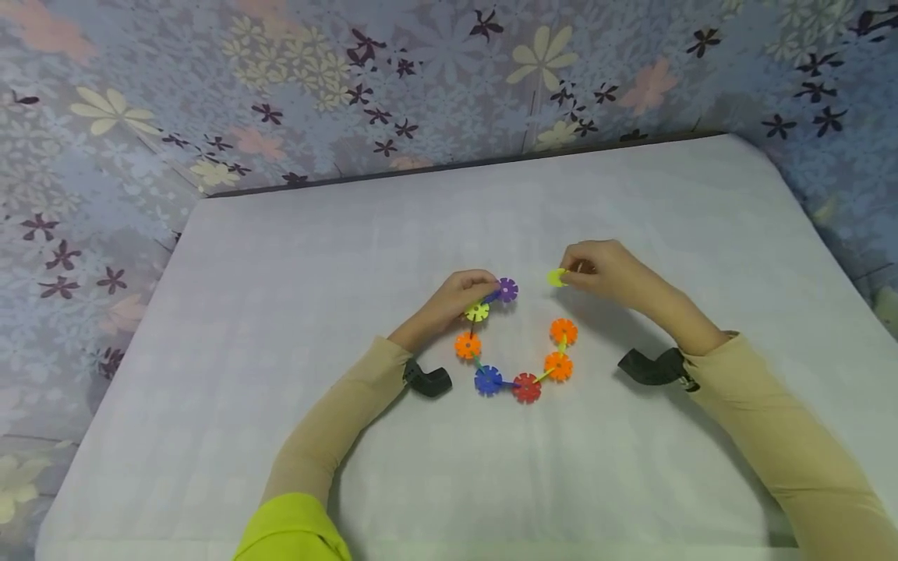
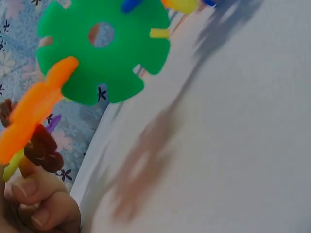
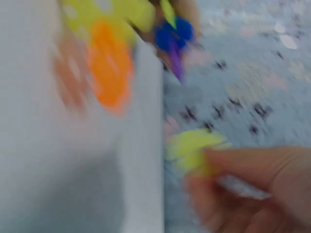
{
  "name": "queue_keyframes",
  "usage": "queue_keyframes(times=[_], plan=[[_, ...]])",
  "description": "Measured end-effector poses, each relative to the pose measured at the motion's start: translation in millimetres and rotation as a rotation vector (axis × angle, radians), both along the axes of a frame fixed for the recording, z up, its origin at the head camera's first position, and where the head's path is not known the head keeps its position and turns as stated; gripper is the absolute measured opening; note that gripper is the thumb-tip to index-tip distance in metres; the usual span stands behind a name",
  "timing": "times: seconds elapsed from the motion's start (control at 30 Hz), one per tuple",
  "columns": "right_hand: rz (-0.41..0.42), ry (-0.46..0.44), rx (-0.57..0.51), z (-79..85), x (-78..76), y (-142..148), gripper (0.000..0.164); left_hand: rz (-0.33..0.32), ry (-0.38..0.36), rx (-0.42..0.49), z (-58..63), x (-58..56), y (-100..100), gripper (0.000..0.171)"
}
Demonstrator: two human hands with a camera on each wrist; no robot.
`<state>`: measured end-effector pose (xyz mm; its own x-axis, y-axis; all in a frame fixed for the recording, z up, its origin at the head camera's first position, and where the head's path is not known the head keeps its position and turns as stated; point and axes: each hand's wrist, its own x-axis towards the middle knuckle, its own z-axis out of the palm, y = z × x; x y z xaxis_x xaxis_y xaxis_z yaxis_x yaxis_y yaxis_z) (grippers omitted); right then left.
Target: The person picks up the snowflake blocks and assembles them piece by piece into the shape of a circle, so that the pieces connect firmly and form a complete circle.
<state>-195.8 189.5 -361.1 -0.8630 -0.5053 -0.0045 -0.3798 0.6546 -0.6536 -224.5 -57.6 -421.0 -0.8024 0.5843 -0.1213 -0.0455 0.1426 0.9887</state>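
My left hand [image 1: 456, 296] pinches a chain of slotted plastic flower discs close to its far end, beside a purple disc [image 1: 507, 290] and a yellow-green disc [image 1: 478, 312]. The chain hangs in a U, passing an orange disc [image 1: 468, 345], a blue disc [image 1: 487, 380] and a red disc [image 1: 527, 388] to another orange disc [image 1: 563, 331] at its free end. To the right, apart from the chain, my right hand [image 1: 606, 269] pinches a loose yellow disc [image 3: 192, 145] between thumb and finger. A green disc [image 2: 119, 58] looms large in the left wrist view.
A white cloth-covered table [image 1: 337, 249] lies under both hands. Behind it rises a flower-patterned wall covering [image 1: 449, 86]. Black curved wrist pieces [image 1: 429, 382] stick out from the sleeves near the chain. The right wrist view is blurred.
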Motion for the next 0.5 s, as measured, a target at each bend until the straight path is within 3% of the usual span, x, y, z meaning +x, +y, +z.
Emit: queue_keyframes(times=[0.1,0.2,0.4,0.5], plan=[[0.007,0.144,-0.1,-10.9,1.7,-15.9,0.004,0.043,0.002,-0.011,-1.7,1.6,2.2,0.019],[0.011,0.213,-0.139,-21.3,4.1,-25.8,0.004,0.055,0.022,-0.027,-1.4,4.4,4.2,0.018],[0.022,0.313,-0.215,-33.3,4.9,-27.7,0.009,0.034,0.041,-0.007,0.6,8.6,6.1,0.019],[0.004,0.316,-0.276,-36.3,3.7,-26.1,0.01,0.047,0.017,0.022,1.1,8.8,6.9,0.022]])
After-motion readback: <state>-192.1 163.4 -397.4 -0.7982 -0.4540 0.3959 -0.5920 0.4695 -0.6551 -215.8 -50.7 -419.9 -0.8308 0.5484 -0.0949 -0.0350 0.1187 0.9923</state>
